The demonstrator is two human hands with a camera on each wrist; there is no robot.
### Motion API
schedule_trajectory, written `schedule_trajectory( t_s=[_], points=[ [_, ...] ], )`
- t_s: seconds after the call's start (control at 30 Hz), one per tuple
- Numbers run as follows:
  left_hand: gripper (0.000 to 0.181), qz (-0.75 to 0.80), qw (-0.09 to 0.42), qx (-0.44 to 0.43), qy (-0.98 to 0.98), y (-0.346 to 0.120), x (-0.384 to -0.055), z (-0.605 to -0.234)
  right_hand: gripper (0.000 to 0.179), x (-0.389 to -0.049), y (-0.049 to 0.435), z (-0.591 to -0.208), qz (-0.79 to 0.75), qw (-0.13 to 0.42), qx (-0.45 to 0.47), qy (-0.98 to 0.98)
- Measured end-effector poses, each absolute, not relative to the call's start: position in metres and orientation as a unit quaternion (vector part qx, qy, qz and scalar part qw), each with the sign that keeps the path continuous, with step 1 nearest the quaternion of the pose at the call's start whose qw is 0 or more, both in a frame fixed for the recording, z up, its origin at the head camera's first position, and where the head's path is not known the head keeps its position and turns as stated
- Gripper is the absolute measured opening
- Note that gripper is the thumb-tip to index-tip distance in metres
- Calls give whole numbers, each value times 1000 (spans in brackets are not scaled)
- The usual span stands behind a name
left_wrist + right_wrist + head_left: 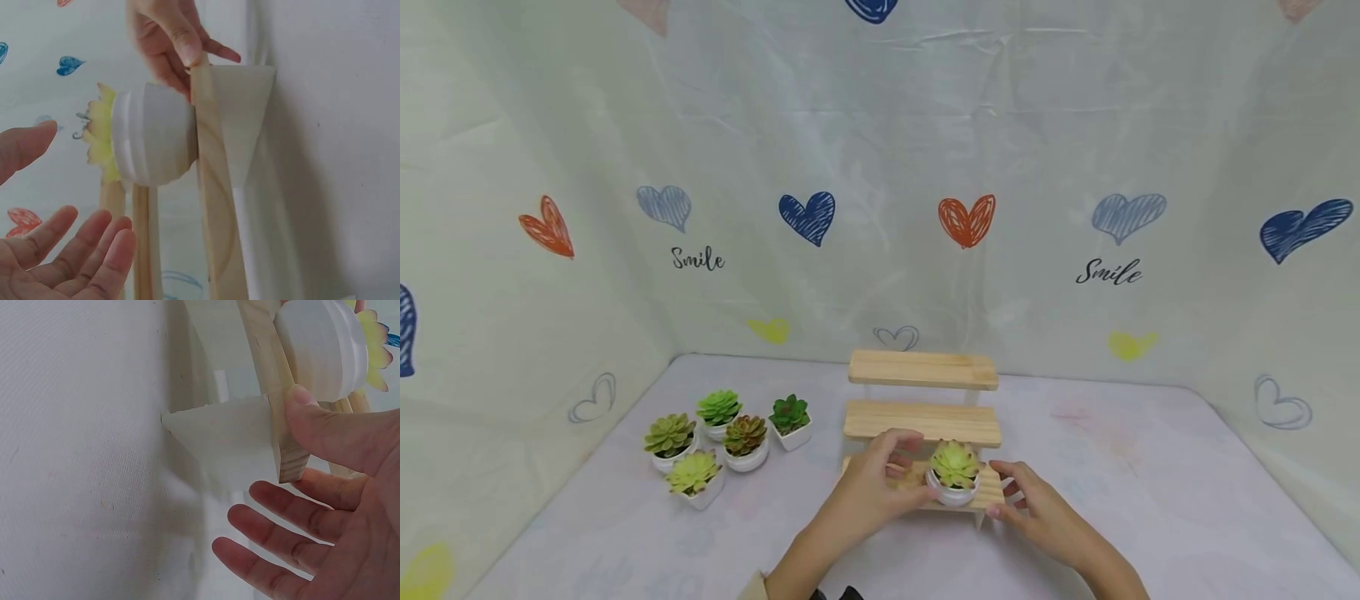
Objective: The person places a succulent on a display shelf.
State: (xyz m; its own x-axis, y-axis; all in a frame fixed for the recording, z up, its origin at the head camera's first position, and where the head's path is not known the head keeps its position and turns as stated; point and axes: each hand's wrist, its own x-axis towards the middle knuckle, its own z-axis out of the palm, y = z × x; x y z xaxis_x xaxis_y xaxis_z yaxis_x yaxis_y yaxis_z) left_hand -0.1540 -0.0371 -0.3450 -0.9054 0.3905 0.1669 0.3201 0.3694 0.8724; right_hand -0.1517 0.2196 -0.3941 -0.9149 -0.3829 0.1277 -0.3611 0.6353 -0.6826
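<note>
A potted succulent [953, 495] with pale green leaves in a white ribbed pot sits on the right half of the lowest step of a three-tier wooden plant stand [925, 421]. Left of the pot is my left hand [880, 482], thumb and fingers spread. In the left wrist view a gap shows between those fingers [119, 253] and the pot [153, 134]. At the right end of that step, my right hand [1039, 515] grips the board's corner [289, 459] between thumb and forefinger. Its other fingers stick out loosely beside the white leg [228, 434].
Left of the stand several potted succulents stand grouped on the white-covered table [1150, 500], among them a dark green one [790, 421] and a reddish-brown one [746, 442]. A white curtain with printed hearts [880, 150] rises behind and at both sides.
</note>
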Motion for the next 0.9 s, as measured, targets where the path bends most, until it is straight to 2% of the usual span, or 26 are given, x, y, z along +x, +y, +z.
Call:
schedule_trajectory(
  t_s=[0.4,0.63,0.9],
  points=[
    [38,526,-74,126,838,-95,-145,-338,60,-151,221,-394,-390,25,-208,897],
    [37,469,-122,86,870,-137,-136,-336,60,-151,221,-395,-395,33,-206,895],
    [42,435,-176,80,880,-180,-126,-338,64,-152,220,-395,-419,59,-183,887]
  ],
)
